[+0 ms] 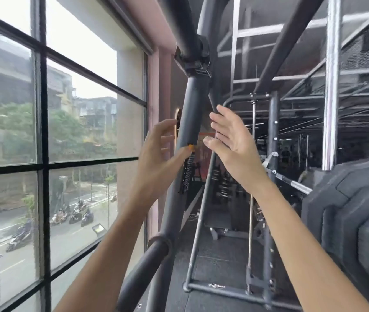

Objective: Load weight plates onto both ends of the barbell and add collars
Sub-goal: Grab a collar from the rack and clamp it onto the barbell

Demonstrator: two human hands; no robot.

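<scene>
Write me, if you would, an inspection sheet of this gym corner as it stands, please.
Surface: dark rubber floor.
Job's things: black weight plate at the right edge; silver barbell shaft runs up to it. No collar can be made out.
Clutter: nothing seen.
Hands: left hand open, close beside the dark upright post; right hand open, on the post's other side, holding nothing.
Cables: what looks like a pale cord on the floor by the wall.
Surroundings: large window on the left, street outside; rack frame ahead.
</scene>
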